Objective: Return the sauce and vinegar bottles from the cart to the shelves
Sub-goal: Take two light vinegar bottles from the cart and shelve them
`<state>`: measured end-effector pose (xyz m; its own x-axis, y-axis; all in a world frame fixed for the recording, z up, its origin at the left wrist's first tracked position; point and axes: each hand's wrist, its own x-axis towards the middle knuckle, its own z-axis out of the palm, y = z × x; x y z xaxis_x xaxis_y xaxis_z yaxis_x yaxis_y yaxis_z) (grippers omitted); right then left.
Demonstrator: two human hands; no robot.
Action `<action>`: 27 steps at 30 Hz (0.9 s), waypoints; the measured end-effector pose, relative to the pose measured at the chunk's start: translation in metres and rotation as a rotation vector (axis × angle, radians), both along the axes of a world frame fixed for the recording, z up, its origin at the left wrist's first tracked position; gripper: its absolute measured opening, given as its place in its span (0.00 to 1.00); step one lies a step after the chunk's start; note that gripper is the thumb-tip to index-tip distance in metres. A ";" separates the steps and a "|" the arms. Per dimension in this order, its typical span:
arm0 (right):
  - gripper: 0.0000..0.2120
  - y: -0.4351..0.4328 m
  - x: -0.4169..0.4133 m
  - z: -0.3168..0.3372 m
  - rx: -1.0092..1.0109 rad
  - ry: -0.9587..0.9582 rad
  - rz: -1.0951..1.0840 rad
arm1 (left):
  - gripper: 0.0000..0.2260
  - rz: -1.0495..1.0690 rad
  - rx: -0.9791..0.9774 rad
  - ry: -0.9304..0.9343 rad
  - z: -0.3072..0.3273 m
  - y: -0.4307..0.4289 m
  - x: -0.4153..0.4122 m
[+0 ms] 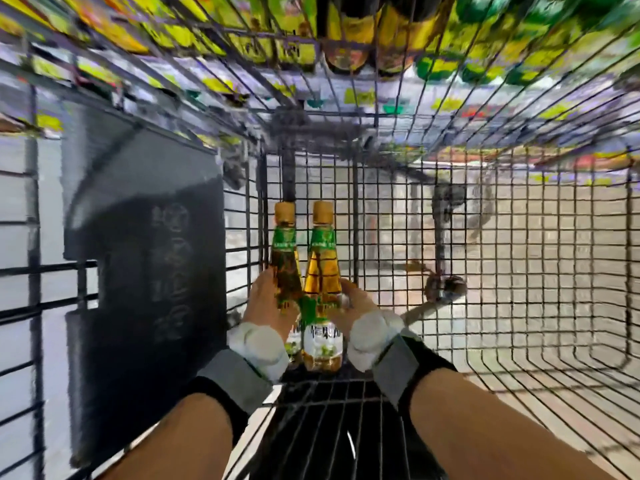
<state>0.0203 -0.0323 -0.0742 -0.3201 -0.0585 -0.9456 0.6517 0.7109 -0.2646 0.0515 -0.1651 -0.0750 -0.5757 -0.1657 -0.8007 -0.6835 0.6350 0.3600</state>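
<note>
The wire cart (485, 237) is holding the darker bottle (285, 258) and the golden bottle (322, 265) side by side. The left hand (268, 303) is gripping the darker bottle, and the right hand (353, 306) is gripping the golden bottle. Both should be going straight up, slowly, so they are not knocking together or hitting the cart's wires.

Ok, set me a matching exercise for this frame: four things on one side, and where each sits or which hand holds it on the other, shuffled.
Things:
1. left bottle
2. right bottle
3. dark panel
4. stocked shelves

Places:
A. held by the right hand
B. against the left side of the cart
C. held by the left hand
D. beyond the cart, at the top of the view

Pairs: 1-C, 2-A, 3-B, 4-D
</note>
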 end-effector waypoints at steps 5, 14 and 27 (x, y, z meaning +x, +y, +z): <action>0.33 -0.013 0.002 -0.007 0.097 -0.070 -0.051 | 0.27 0.082 0.020 0.002 -0.015 -0.003 0.000; 0.43 -0.024 0.013 -0.028 0.177 -0.077 -0.031 | 0.26 0.170 -0.065 0.015 -0.033 0.005 0.014; 0.48 -0.021 0.022 -0.052 0.191 -0.058 -0.114 | 0.28 0.270 -0.070 0.010 -0.032 0.008 0.015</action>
<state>0.0427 -0.0533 -0.1258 -0.2594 0.1570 -0.9529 0.7410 0.6652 -0.0921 0.0666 -0.1567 -0.1074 -0.5112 -0.3690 -0.7762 -0.8280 0.4534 0.3298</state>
